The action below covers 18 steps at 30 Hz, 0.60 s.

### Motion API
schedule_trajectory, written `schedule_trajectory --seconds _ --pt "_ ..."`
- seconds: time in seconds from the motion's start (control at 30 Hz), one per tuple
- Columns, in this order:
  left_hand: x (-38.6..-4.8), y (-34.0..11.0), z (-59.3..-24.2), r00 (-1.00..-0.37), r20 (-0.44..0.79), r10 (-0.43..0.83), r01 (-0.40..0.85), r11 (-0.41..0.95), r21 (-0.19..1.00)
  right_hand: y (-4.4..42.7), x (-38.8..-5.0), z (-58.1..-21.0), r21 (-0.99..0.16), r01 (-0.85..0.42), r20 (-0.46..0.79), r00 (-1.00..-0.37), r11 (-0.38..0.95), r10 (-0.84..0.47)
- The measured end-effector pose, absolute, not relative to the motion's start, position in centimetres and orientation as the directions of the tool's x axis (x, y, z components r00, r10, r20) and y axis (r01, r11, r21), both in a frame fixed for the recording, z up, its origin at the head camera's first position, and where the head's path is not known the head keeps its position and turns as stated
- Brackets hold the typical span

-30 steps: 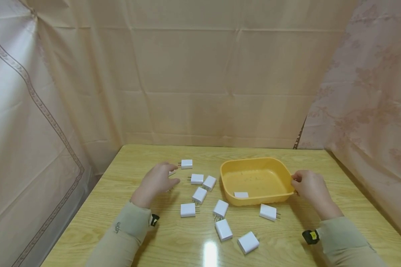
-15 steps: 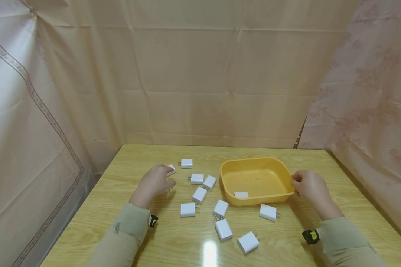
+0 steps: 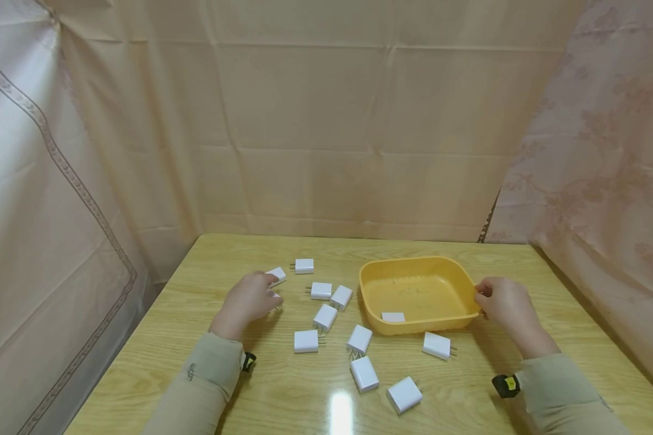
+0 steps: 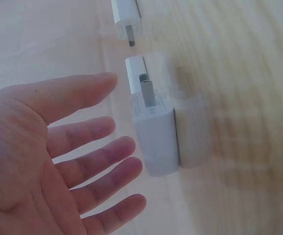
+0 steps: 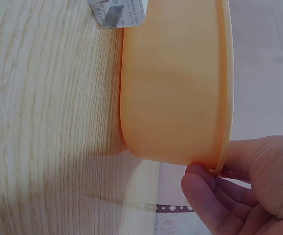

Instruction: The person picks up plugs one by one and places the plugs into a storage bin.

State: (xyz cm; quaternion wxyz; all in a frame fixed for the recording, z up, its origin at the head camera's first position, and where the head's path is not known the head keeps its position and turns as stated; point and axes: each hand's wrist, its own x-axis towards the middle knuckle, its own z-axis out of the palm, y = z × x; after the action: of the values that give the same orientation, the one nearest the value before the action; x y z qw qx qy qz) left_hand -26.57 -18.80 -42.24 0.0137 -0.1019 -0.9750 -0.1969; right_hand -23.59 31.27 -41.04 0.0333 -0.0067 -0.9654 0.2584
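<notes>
In the head view my left hand (image 3: 247, 299) hovers over the left part of the table, next to a white plug charger (image 3: 276, 276); prongs of another show below its thumb. The left wrist view has the fingers (image 4: 102, 156) loosely spread, apart from an upright-looking white charger (image 4: 156, 139) with metal prongs. My right hand (image 3: 506, 305) pinches the right end of a yellow plastic basin (image 3: 424, 327) at its rim, thumb and fingers on either side in the right wrist view. One white charger (image 3: 393, 317) lies inside the basin, near its front left corner.
Several more white chargers lie scattered left of and before the basin, such as one at the far side (image 3: 304, 266), one in front (image 3: 404, 394) and one by the basin's front wall (image 3: 437, 345). Cloth curtains (image 3: 326, 121) hang behind the wooden table (image 3: 457, 405).
My left hand has drawn slightly left and toward me, uncovering more of the charger beside its fingers. The right hand and the basin have stayed in place.
</notes>
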Motion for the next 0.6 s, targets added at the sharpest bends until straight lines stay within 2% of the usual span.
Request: schedule_trajectory --seconds 0.6 --pt "-26.91 -19.32 -43.15 -0.985 0.035 0.167 0.168 0.914 0.371 31.29 -23.71 -41.07 -0.490 0.004 0.055 -0.998 0.872 0.035"
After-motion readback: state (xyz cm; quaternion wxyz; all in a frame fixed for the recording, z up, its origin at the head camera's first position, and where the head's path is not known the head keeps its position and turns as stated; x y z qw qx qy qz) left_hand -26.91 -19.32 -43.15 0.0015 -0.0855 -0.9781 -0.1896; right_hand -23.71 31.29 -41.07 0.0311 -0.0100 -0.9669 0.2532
